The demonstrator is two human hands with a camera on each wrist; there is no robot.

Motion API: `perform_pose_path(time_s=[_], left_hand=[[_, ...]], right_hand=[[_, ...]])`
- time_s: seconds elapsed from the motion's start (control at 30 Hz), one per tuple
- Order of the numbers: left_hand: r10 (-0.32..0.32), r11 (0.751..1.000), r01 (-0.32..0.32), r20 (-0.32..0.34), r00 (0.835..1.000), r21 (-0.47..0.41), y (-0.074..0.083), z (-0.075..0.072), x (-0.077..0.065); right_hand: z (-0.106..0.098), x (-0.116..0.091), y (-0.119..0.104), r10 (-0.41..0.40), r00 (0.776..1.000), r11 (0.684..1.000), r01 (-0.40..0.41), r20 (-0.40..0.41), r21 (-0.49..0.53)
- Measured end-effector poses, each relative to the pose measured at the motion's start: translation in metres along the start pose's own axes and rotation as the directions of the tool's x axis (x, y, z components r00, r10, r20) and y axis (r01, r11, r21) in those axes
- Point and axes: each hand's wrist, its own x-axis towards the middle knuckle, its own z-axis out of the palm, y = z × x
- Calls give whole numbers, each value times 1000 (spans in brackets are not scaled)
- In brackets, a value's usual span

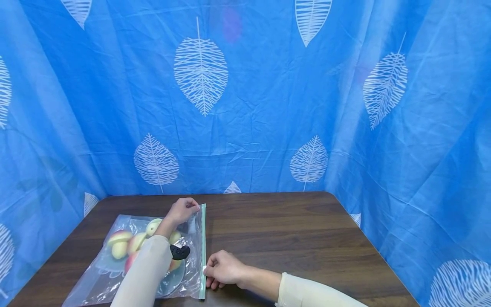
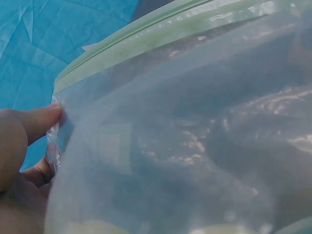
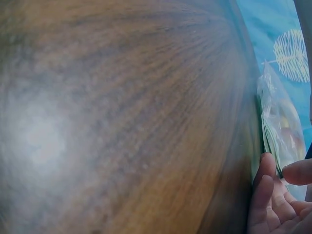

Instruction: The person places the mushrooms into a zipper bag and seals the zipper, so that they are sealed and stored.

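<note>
A clear zip bag (image 1: 193, 238) lies on the table with its green-edged mouth (image 1: 203, 247) facing right. Several yellow and pink fruits, peach-like in look, show through the plastic, along with a pale plate (image 1: 174, 279) under them. My left hand (image 1: 184, 211) reaches across the bag and pinches its far corner by the green strip; in the left wrist view the thumb (image 2: 41, 119) presses on the clear edge just below that strip. Nearer me, my right hand (image 1: 225, 268) pinches the strip between thumb and forefinger, at a small white slider (image 1: 204, 268).
The dark wood table (image 1: 299, 238) extends to the right of the bag. A blue curtain (image 1: 253, 106) with white leaf prints hangs behind the table and along both sides. A black device (image 1: 180, 252) sits at my left wrist, above the bag.
</note>
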Motion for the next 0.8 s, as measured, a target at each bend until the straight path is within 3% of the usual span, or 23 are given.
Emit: perform_pose_path(time_s=[0.8], left_hand=[[17, 1000, -17, -13, 1000, 6, 4, 1, -4]], right_hand=[[3, -12, 0, 5, 999, 1000, -4, 33, -8]])
